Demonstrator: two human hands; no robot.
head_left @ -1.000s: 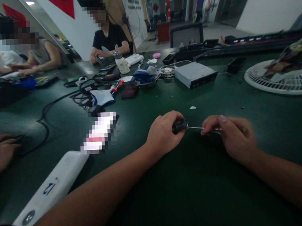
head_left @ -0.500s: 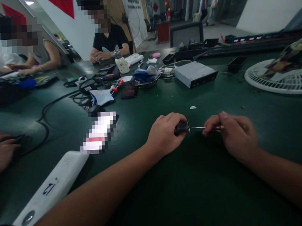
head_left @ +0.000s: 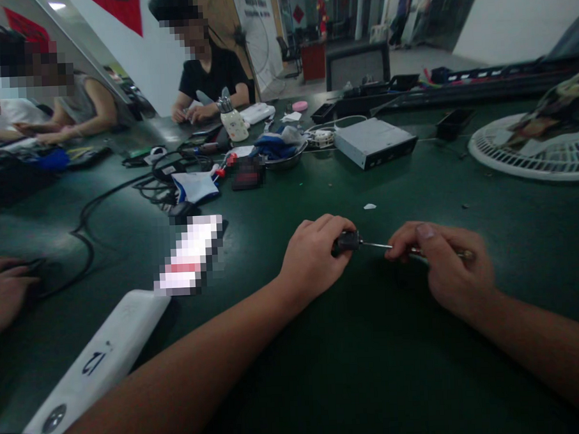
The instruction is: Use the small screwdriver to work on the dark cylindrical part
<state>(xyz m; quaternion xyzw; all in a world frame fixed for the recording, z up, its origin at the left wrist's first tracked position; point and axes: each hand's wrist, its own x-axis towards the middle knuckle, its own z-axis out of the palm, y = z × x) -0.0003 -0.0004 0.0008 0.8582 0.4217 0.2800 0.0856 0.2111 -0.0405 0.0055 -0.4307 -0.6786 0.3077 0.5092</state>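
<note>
Shifted slightly left since the earlier frame, the black handle of a small screwdriver [head_left: 345,242] sits closed in the left hand [head_left: 313,262], its steel shaft [head_left: 376,245] pinched by the right hand [head_left: 449,267], centre-right over the green table [head_left: 397,372]. Tool judged light and stiff; take hold at the handle, as the thin shaft may slip.

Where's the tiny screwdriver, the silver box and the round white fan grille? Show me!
tiny screwdriver [head_left: 346,242]: head view, on its black handle.
silver box [head_left: 375,143]: head view, on its top.
round white fan grille [head_left: 481,154]: head view, on its rim.
</note>
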